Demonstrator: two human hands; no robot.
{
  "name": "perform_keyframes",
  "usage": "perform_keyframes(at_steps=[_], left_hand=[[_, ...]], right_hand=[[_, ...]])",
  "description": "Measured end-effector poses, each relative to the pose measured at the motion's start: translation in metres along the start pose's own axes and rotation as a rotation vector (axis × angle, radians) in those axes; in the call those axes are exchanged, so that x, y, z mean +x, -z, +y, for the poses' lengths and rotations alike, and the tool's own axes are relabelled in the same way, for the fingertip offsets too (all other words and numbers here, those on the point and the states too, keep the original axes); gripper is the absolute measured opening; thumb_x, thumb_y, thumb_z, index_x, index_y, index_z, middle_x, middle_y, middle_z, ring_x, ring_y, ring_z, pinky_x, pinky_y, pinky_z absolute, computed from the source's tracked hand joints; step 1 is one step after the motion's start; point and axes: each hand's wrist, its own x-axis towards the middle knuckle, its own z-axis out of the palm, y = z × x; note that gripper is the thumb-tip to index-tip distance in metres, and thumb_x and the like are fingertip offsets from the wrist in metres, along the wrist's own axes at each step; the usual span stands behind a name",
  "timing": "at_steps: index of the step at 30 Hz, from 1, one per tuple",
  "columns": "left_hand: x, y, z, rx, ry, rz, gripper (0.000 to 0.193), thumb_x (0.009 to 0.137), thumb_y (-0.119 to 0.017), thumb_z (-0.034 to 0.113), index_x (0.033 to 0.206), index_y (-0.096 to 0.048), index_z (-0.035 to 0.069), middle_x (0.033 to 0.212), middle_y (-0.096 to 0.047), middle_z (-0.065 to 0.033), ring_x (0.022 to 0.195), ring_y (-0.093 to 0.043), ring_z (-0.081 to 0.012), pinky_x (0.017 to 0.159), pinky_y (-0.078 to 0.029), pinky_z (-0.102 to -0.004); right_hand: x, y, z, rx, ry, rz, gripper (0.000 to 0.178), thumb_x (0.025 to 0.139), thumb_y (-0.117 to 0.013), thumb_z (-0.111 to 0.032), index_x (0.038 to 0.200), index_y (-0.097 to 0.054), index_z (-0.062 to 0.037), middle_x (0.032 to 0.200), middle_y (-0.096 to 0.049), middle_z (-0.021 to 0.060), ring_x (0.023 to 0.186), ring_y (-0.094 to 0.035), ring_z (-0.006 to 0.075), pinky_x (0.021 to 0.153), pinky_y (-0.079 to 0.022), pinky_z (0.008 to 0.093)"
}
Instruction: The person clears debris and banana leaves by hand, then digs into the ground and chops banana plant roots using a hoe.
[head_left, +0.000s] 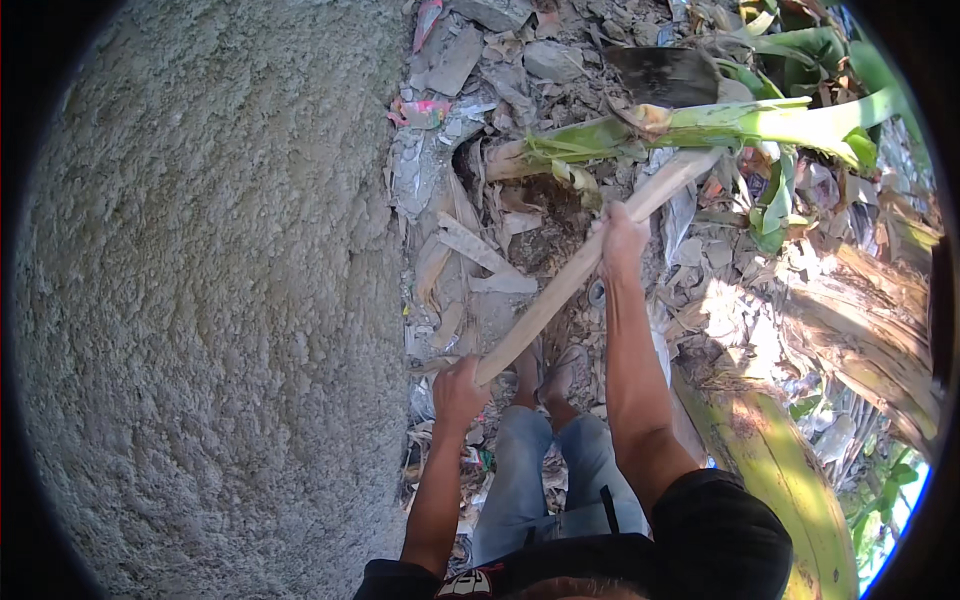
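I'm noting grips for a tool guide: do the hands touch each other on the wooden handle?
No: the wooden handle runs bare between the left hand and the right hand.

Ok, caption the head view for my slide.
Left hand and right hand grip a long wooden handle near a green stem.

The handle (548, 303) is pale tan, the blade (660, 76) blackish, the stalk (700, 125) green.

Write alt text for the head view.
The left hand and right hand grip a long wooden handle slanting above rubble. A dark blade and green plant stem show near its far end; a rough grey surface fills the left.
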Motion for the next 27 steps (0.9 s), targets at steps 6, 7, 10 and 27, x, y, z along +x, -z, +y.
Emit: perform_keyframes(at_steps=[6,7,10,27], left_hand=[[-0.147,-0.006,0.03,0.238,0.562,-0.296,0.034,0.069,-0.07,0.023,0.094,-0.054,0.006,0.078,-0.064,-0.0171,0.072,-0.064,-0.0362,0.064,-0.05,-0.047],[-0.147,0.001,0.029,0.248,0.573,-0.306,0.036,0.068,-0.07,0.023,0.096,-0.054,0.006,0.078,-0.065,-0.017,0.072,-0.064,-0.0362,0.065,-0.051,-0.0475],[-0.162,0.007,0.013,0.231,0.614,-0.289,0.039,0.069,-0.07,0.024,0.1,-0.055,0.006,0.08,-0.065,-0.0176,0.072,-0.064,-0.0373,0.065,-0.051,-0.0479],[-0.139,-0.063,-0.082,0.231,0.29,-0.074,0.029,0.065,-0.07,0.018,0.089,-0.056,0.01,0.077,-0.061,-0.0099,0.069,-0.062,-0.032,0.061,-0.048,-0.0442]], right_hand=[[-0.064,0.028,0.207,-0.227,-0.67,-0.266,0.015,0.076,-0.059,-0.019,0.08,-0.055,-0.0048,0.065,-0.052,0.0042,0.056,-0.053,0.0139,0.055,-0.046,0.0327],[-0.061,0.026,0.211,-0.222,-0.673,-0.275,0.015,0.076,-0.059,-0.019,0.08,-0.055,-0.0048,0.065,-0.052,0.0042,0.056,-0.053,0.0139,0.055,-0.046,0.0327],[-0.086,0.003,0.203,-0.203,-0.545,-0.257,0.012,0.074,-0.06,-0.013,0.077,-0.056,-0.0021,0.062,-0.053,0.0038,0.048,-0.051,0.0151,0.043,-0.041,0.0314],[-0.07,0.032,0.163,0.009,-0.344,-0.116,0.013,0.076,-0.056,-0.01,0.079,-0.046,-0.0035,0.059,-0.049,0.005,0.044,-0.05,0.0161,0.04,-0.045,0.0306]])
